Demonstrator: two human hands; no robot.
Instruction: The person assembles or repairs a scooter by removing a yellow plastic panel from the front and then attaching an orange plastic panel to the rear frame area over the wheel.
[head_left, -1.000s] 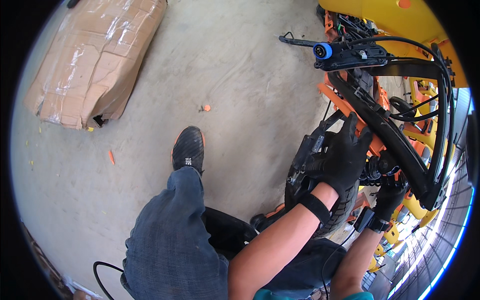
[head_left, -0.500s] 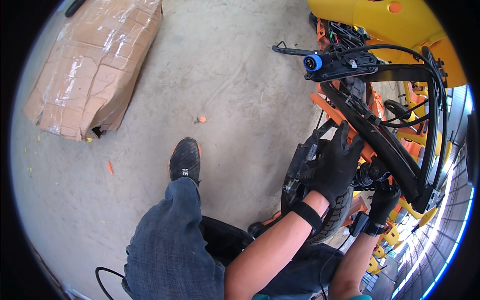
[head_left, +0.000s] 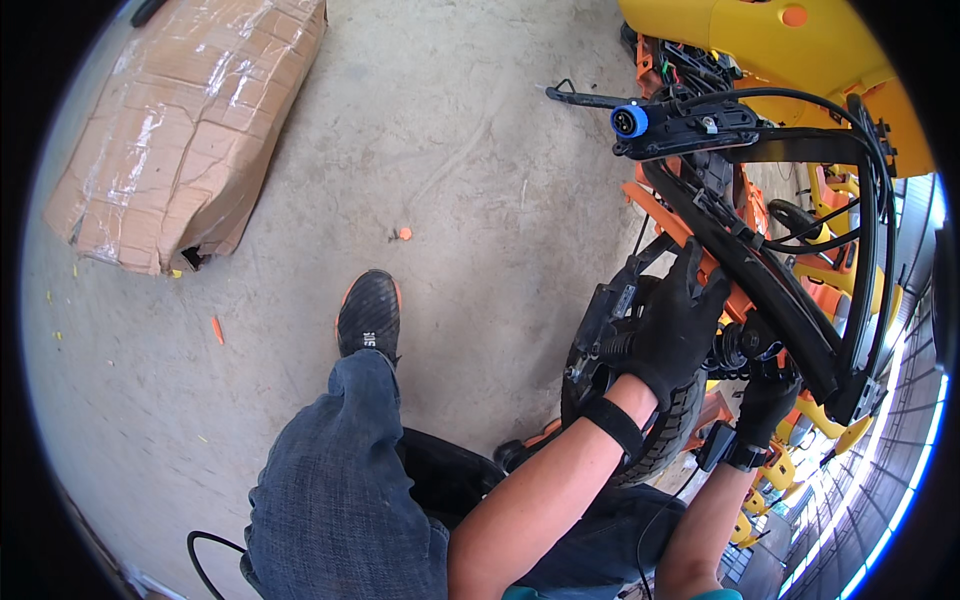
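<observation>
Left gloved hand [head_left: 672,335] lies spread, fingers curled over the black frame tube [head_left: 745,285] above the small tyred wheel [head_left: 640,420]. Right gloved hand [head_left: 765,405] reaches under; its grip can't be made out. Assembly looks stiff and heavy; the bare tube looks the best hold.

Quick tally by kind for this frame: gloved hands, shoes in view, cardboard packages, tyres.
Gloved hands: 2, the left hand on the tyre and frame, the right hand lower by the black frame
Shoes: 1, a black shoe on the concrete floor
Cardboard packages: 1, a taped cardboard package
Tyres: 1, a black tyre
Total: 5
</observation>
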